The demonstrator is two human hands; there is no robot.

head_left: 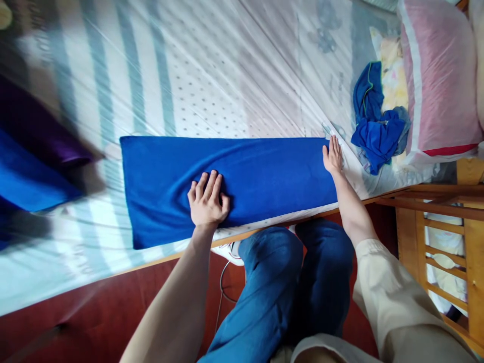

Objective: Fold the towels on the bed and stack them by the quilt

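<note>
A long blue cloth [280, 176] lies spread as a strip along the near edge of the bed, with soft wrinkles around its left half. My left hand [208, 199] rests palm down on it, left of the middle, fingers apart. At the cloth's right end my right hand [333, 155] lies flat over the edge, its fingers stretched out away from me. Neither hand grips the fabric.
Blue and purple cloths [38, 146] are at the far left. Crumpled blue clothes [378, 136] lie at the right beside a pink pillow [440, 75]. A wooden rail [434, 194] stands at the lower right. The patterned bed sheet [212, 65] has long creases.
</note>
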